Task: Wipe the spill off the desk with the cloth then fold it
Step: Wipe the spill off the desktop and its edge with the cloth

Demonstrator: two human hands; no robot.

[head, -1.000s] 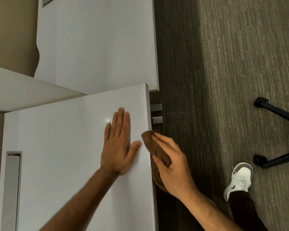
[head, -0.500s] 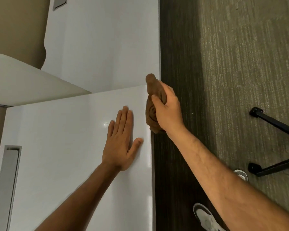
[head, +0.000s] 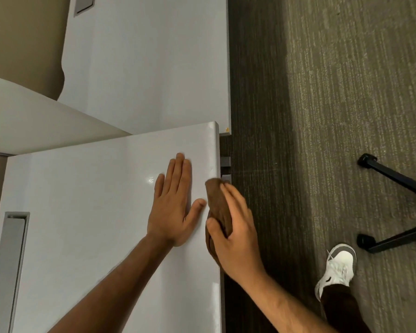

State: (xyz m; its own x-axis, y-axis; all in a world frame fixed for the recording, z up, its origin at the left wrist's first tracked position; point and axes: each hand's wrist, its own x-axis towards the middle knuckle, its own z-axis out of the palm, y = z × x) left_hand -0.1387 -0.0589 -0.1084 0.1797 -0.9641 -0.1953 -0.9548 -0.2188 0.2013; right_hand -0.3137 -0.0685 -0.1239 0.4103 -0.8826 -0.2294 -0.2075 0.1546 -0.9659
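A white desk [head: 87,212] fills the lower left. My left hand [head: 173,203] lies flat on it, palm down, fingers together and pointing away, holding nothing. My right hand [head: 233,234] presses a bunched brown cloth [head: 217,203] against the desk's right edge, thumb on the desk side and fingers over the top. Part of the cloth is hidden under that hand. No spill shows on the desk top; only a small glint beside my left fingers.
A second white desk [head: 149,63] stands behind. A grey cable slot [head: 12,265] is set into the near desk at left. Dark and grey carpet [head: 346,116] lies to the right, with black chair legs [head: 394,179] and my white shoe [head: 336,267].
My right hand swept the cloth forward along the desk's right edge to the far corner, then came back toward me. The left hand stayed flat in place.
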